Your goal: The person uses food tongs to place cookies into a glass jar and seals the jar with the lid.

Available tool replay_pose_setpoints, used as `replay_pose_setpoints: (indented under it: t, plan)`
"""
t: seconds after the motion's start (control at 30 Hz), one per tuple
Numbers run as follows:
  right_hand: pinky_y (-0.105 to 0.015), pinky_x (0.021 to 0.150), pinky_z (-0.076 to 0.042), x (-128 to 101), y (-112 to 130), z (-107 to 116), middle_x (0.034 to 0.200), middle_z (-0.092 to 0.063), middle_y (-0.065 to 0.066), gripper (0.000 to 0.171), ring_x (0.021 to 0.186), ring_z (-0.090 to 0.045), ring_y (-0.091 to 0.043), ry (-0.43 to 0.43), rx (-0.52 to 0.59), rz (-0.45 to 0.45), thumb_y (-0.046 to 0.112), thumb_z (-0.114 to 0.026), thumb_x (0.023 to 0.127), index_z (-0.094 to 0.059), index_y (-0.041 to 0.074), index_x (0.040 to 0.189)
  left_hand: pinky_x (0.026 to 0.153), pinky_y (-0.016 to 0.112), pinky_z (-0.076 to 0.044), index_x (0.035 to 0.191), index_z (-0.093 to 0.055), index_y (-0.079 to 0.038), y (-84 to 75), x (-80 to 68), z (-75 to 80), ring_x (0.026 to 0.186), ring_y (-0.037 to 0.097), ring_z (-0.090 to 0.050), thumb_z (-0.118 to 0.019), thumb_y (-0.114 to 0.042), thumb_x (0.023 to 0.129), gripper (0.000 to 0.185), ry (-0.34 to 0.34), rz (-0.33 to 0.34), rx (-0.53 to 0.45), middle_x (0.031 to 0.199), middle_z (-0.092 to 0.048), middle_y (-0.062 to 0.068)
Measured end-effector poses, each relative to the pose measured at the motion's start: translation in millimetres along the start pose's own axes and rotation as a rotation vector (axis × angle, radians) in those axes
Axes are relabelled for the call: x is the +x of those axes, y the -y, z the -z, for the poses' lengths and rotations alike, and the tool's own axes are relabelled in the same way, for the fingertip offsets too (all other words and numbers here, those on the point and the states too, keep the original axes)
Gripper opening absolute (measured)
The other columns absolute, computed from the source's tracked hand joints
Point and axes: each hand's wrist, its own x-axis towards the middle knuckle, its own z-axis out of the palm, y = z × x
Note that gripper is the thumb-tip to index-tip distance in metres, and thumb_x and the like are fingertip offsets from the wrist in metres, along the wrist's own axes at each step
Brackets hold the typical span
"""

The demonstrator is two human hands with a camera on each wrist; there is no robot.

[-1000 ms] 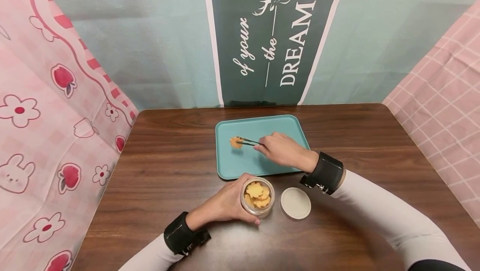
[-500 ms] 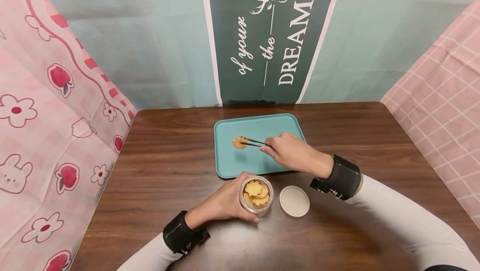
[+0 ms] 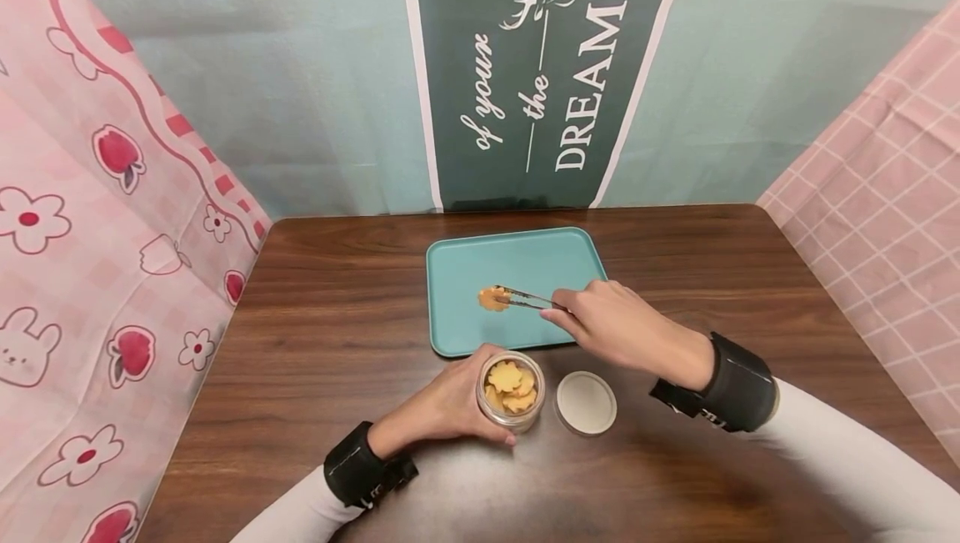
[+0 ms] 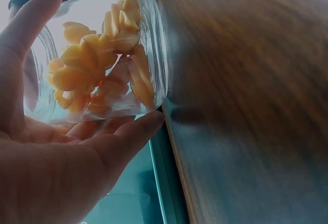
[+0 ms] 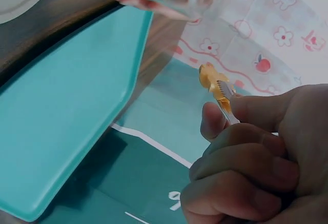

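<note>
My left hand (image 3: 450, 406) grips a clear glass jar (image 3: 512, 391) of orange flower-shaped biscuits that stands on the wooden table (image 3: 315, 343), just in front of the teal tray (image 3: 465, 259). The left wrist view shows the jar (image 4: 102, 60) close up, with my fingers (image 4: 128, 137) curled round its side. My right hand (image 3: 611, 328) pinches metal tweezers (image 3: 529, 299), and their tips clamp one biscuit (image 3: 493, 299) over the tray. In the right wrist view the tweezers (image 5: 225, 98) hold the biscuit (image 5: 211, 76) above the tray (image 5: 66, 106).
The jar's white lid (image 3: 586, 402) lies flat on the table right of the jar. Pink patterned cloth (image 3: 97, 259) hangs along the left edge and pink checked cloth (image 3: 877, 193) on the right. A dark green banner (image 3: 540, 67) hangs behind the table.
My right hand has drawn back towards me and to the right, carrying the biscuit in the tweezers from the tray's left-middle towards its front. The left hand and jar stay put.
</note>
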Motion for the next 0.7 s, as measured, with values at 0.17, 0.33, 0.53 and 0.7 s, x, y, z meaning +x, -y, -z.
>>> replay_pose_setpoints:
  t: [0.17, 0.33, 0.53, 0.7]
  plan:
    - [-0.023, 0.05, -0.023, -13.7, 6.0, 9.6, 0.06, -0.025, 0.013, 0.04, 0.05, -0.026, -0.001, -0.022, -0.034, 0.006, 0.03, -0.063, 0.108, -0.044, 0.022, 0.074, 0.105, 0.036, -0.052, 0.139, -0.051, -0.012, 0.7, 0.0, -0.6, 0.117, 0.013, -0.064, -0.105, -0.028, 0.06, 0.097, -0.001, 0.004, -0.004, 0.128, -0.068, 0.0]
    - [-0.022, 0.049, -0.022, -26.1, 11.8, 16.5, 0.059, -0.022, 0.015, 0.039, 0.05, -0.024, 0.001, -0.043, -0.046, 0.02, 0.029, -0.066, 0.106, -0.044, 0.022, 0.074, 0.105, 0.036, -0.052, 0.138, -0.052, -0.012, 1.7, 0.7, -0.1, 0.117, 0.013, -0.064, -0.105, -0.029, 0.06, 0.096, -0.009, -0.009, -0.004, 0.128, -0.068, 0.0]
    - [-0.021, 0.049, -0.024, -39.7, 18.6, 19.0, 0.059, -0.023, 0.017, 0.036, 0.052, -0.024, 0.003, -0.056, -0.041, 0.037, 0.027, -0.067, 0.105, -0.046, 0.024, 0.076, 0.105, 0.035, -0.053, 0.138, -0.051, -0.012, 1.9, 0.9, 0.3, 0.116, 0.013, -0.065, -0.105, -0.03, 0.06, 0.097, -0.013, -0.019, 0.014, 0.127, -0.069, -0.001]
    - [-0.02, 0.049, -0.024, -51.3, 22.4, 17.8, 0.06, -0.024, 0.019, 0.034, 0.052, -0.025, 0.005, -0.077, -0.05, 0.065, 0.029, -0.067, 0.105, -0.048, 0.026, 0.077, 0.105, 0.036, -0.053, 0.138, -0.051, -0.013, 1.3, 1.1, 0.0, 0.116, 0.014, -0.065, -0.105, -0.029, 0.059, 0.097, -0.006, -0.013, 0.019, 0.125, -0.069, 0.0]
